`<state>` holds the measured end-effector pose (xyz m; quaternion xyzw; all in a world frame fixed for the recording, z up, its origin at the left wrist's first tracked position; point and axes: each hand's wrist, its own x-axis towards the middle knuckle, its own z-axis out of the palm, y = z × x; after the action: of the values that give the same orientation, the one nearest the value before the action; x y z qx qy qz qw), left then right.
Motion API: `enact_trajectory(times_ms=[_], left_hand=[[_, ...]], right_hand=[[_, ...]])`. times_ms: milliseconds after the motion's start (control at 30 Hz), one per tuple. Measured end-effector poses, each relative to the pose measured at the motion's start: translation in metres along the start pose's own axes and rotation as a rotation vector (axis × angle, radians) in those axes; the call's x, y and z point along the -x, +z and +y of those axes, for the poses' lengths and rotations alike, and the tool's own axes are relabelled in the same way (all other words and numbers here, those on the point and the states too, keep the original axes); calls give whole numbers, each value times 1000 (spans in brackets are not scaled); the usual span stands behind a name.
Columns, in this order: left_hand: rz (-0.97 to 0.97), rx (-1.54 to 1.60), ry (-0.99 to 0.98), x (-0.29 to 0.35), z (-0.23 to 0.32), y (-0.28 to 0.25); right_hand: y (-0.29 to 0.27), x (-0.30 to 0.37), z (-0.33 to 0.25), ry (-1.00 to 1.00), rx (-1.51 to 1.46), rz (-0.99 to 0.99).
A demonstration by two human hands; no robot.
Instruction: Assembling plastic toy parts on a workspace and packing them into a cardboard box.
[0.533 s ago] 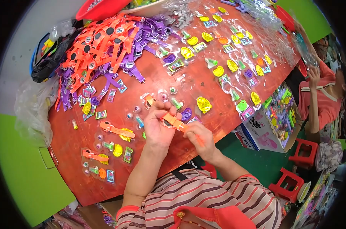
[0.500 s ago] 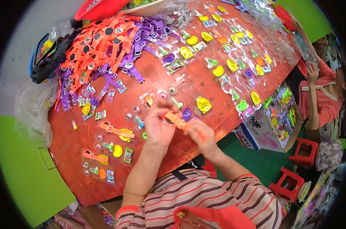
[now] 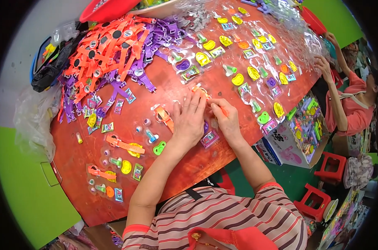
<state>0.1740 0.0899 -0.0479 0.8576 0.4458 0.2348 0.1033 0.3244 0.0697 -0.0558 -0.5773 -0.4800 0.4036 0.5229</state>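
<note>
My left hand lies flat with fingers stretched forward over an orange toy watch at a clear blister tray. Its far end shows beyond my fingertips; the rest is mostly covered. Close on the right, my right hand is closed, pinching an orange strap part that appears to belong to this watch. Beside my left wrist, a purple piece and a pink packet show in the tray. Left of my left hand, another orange watch lies in a tray with a green pacifier-shaped piece.
Orange straps and purple straps are heaped at the far left. Filled trays spread across the right of the red table. A box of toys and a co-worker are at the right; red stools stand below.
The orange watch, held up between both hands before, is now down at the tray. My left hand has flattened over it and moved forward. The co-worker's hands have shifted.
</note>
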Motion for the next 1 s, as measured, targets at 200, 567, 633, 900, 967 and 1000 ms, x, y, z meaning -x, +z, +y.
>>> enact_trajectory(times_ms=[200, 567, 633, 900, 967, 1000], left_hand=[[-36, -78, 21, -6, -3, 5], [-62, -120, 56, -7, -7, 16], [-39, -132, 51, -5, -5, 19], [-25, -166, 86, -6, -5, 18], [-23, -160, 91, -6, -7, 18], [-16, -158, 98, -5, -7, 18]], right_hand=[[0, -1, 2, -73, 149, 4], [1, 2, -3, -40, 131, 69], [1, 3, -1, -85, 170, 89], [-18, 6, -18, -293, 369, 127], [-26, 10, -22, -316, 579, 113], [-32, 11, -13, -391, 722, 101]])
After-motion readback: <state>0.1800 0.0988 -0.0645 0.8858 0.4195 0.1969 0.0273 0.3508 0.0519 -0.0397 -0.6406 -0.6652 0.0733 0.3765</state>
